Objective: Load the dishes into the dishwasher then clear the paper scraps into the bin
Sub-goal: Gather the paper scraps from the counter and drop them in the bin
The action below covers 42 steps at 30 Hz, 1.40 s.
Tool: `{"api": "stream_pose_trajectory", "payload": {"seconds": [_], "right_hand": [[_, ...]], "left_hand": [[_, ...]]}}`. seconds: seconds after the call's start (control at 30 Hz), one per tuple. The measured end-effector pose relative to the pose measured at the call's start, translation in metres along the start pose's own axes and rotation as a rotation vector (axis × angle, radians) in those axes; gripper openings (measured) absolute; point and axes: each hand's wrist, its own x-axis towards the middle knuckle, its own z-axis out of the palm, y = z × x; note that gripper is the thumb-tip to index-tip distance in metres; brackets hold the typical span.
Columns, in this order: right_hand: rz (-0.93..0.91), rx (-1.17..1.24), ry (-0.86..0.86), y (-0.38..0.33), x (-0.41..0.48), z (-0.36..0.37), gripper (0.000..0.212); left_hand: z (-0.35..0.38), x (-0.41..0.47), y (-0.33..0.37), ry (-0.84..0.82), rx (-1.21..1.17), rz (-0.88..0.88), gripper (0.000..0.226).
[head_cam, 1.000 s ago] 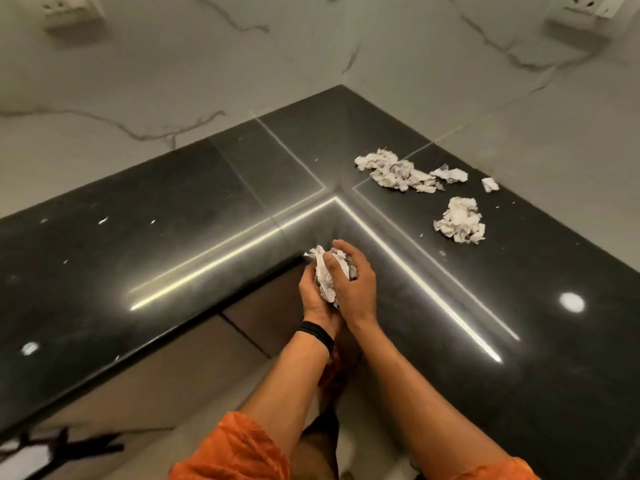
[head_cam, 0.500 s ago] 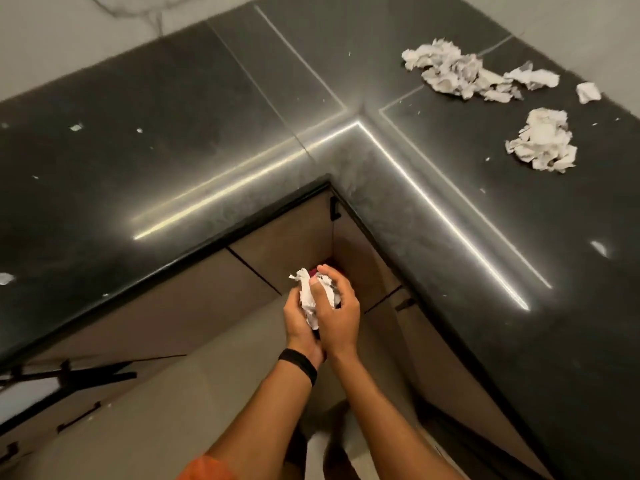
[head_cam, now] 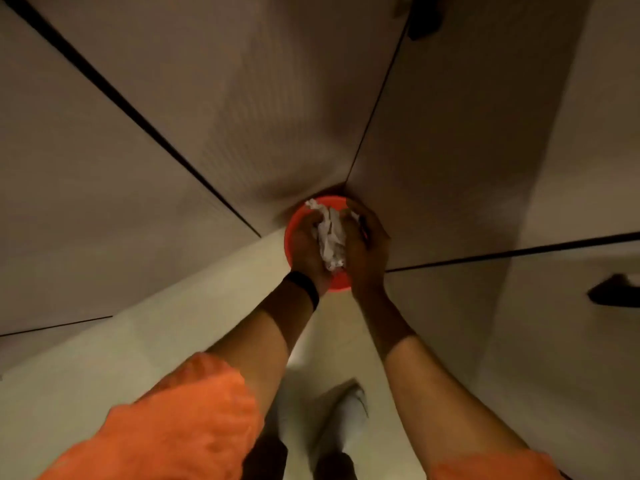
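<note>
Hands, left and right, cup one paper wad over one red bin.

Two hands, one red bin, one paper wad, one wristband, two cabinet handles.

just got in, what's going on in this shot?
A person reaches down over a red bin on the floor, in the corner where the cabinets meet. The left hand and right hand grip a crumpled wad of paper scraps between them, right above the bin's opening. The scraps have not been let go yet.
</note>
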Motion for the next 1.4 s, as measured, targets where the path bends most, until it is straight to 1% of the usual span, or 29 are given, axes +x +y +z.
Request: {"api": "stream_pose_trajectory", "payload": {"seconds": [0.03, 0.07, 0.1, 0.17, 0.23, 0.27, 0.43, 0.53, 0.6, 0.67, 0.73, 0.83, 0.97, 1.03, 1.2, 1.3, 1.4], "right_hand": [[0.003, -0.029, 0.006, 0.004, 0.006, 0.002, 0.040], [0.006, -0.052, 0.001, 0.013, 0.013, 0.003, 0.040], [0.014, -0.062, -0.017, 0.021, 0.021, 0.006, 0.036], [0.041, -0.072, -0.041, 0.031, 0.030, 0.007, 0.027], [0.064, -0.071, -0.024, 0.039, 0.034, 0.008, 0.023], [0.070, -0.079, -0.020, 0.040, 0.033, 0.008, 0.022], [0.074, -0.077, -0.048, 0.037, 0.026, 0.003, 0.027], [0.043, -0.067, -0.047, 0.029, 0.025, -0.002, 0.028], [0.040, -0.051, -0.028, 0.025, 0.025, -0.007, 0.027], [0.054, -0.036, -0.030, 0.016, 0.016, -0.013, 0.026], [0.074, -0.001, -0.056, -0.001, 0.002, -0.021, 0.027], [0.117, 0.043, -0.061, -0.044, -0.025, -0.035, 0.024], [0.116, 0.005, -0.044, -0.123, -0.070, -0.059, 0.020], [0.093, 0.031, -0.065, -0.171, -0.098, -0.077, 0.020], [-0.114, 0.137, -0.116, -0.280, -0.169, -0.123, 0.024], [-0.181, 0.186, -0.152, -0.327, -0.199, -0.147, 0.026], [-0.237, 0.225, -0.172, -0.358, -0.219, -0.171, 0.027]], "left_hand": [[-0.006, 0.013, -0.006, 0.058, 0.002, 0.037, 0.039], [-0.008, 0.020, -0.006, 0.056, -0.015, 0.032, 0.038], [-0.012, 0.029, -0.008, 0.079, 0.019, 0.034, 0.039], [-0.015, 0.036, -0.008, 0.077, -0.011, -0.018, 0.043], [-0.017, 0.037, -0.005, 0.048, 0.033, -0.026, 0.047], [-0.017, 0.034, -0.004, 0.048, 0.093, -0.023, 0.046], [-0.014, 0.024, -0.007, 0.058, 0.226, -0.019, 0.047], [-0.009, 0.016, -0.002, 0.108, 0.238, -0.033, 0.052], [-0.005, 0.009, 0.002, 0.152, 0.253, -0.019, 0.047], [0.001, -0.005, 0.008, 0.145, 0.256, -0.004, 0.036], [0.011, -0.028, 0.017, 0.135, 0.260, 0.012, 0.031], [0.037, -0.076, 0.032, 0.141, 0.206, -0.008, 0.034], [0.085, -0.162, 0.063, 0.200, 0.130, 0.019, 0.032], [0.108, -0.211, 0.079, 0.195, 0.089, 0.032, 0.037], [0.147, -0.317, 0.107, 0.030, 0.067, 0.120, 0.055], [0.171, -0.367, 0.117, -0.048, 0.065, 0.169, 0.058], [0.196, -0.410, 0.124, -0.119, 0.073, 0.211, 0.059]]}}
